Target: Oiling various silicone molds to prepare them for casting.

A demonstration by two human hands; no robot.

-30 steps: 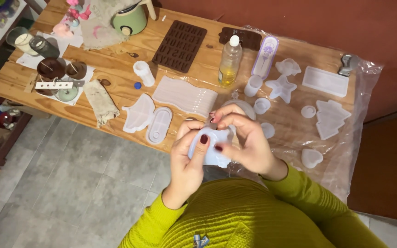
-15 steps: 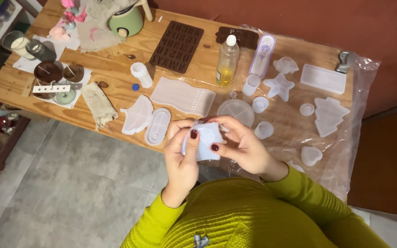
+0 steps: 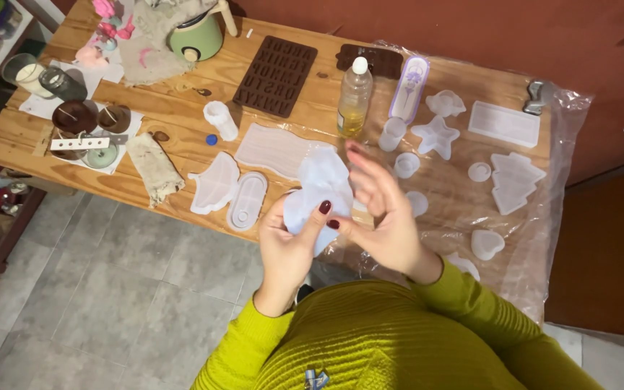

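My left hand (image 3: 288,245) grips a pale, translucent silicone mould (image 3: 319,189) from below, thumb pressed on its front, just above the near edge of the wooden table (image 3: 175,108). The mould stands roughly upright. My right hand (image 3: 384,209) is beside it on the right, fingers spread and blurred, thumb touching the mould's lower right edge. Both sleeves are yellow-green knit.
Several white silicone moulds lie on clear plastic sheet (image 3: 557,144) at right, among them a star (image 3: 435,136) and a tree (image 3: 514,180). A bottle of yellowish liquid (image 3: 354,97), brown letter mould (image 3: 276,76), green pot (image 3: 195,37) and candle jars (image 3: 74,115) stand behind and left.
The mould, earlier folded small between both hands, is now spread out and raised. My right hand's fingers have opened and lifted off it; my left hand keeps the grip.
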